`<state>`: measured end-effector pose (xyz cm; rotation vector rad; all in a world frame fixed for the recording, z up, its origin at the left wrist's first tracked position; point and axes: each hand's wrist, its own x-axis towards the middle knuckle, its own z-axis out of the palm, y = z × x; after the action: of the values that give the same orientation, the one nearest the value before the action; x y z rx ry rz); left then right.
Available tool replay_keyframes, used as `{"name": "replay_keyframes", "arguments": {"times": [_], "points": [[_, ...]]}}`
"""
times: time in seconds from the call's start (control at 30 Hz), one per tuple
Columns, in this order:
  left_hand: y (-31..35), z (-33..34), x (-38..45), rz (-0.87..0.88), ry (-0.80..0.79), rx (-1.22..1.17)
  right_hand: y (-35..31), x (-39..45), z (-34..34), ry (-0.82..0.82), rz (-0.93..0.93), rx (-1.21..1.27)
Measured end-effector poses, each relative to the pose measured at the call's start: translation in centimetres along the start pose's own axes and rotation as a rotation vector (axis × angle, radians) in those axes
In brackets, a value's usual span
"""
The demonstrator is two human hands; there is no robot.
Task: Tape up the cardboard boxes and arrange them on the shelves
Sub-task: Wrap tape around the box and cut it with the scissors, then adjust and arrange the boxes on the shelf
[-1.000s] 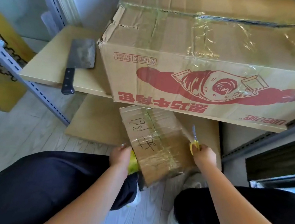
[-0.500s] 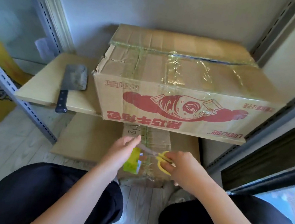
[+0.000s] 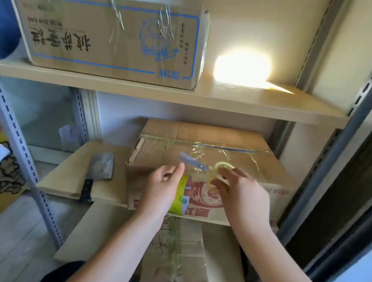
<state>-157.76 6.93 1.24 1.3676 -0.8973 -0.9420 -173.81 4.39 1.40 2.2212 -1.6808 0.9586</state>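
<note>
Already three taped cardboard boxes sit shelved: blue-printed box (image 3: 113, 36) upper left, red-printed box (image 3: 203, 164) at centre, small box (image 3: 175, 256) below. Right hand (image 3: 241, 194) grips yellow scissors (image 3: 203, 166); left hand (image 3: 163, 187) pinches a tape roll (image 3: 181, 199). Little seems left.

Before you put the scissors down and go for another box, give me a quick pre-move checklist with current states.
1. Scissors secured in right hand: ok.
2. Blades closed: cannot tell, blurred.
3. Tape roll held by left hand: ok.
4. Cleaver handle overhangs the middle shelf edge: not ok.
5. Free space on upper shelf beside the blue-printed box: ok.
6. Small taped box seated on the bottom shelf: cannot tell.
</note>
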Motion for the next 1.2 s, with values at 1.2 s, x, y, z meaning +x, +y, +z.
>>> {"name": "replay_keyframes", "arguments": {"times": [1.2], "points": [[11.9, 9.5, 7.0, -0.164, -0.154, -0.025, -1.5, 16.5, -7.4, 0.035, 0.2, 0.489]]}}
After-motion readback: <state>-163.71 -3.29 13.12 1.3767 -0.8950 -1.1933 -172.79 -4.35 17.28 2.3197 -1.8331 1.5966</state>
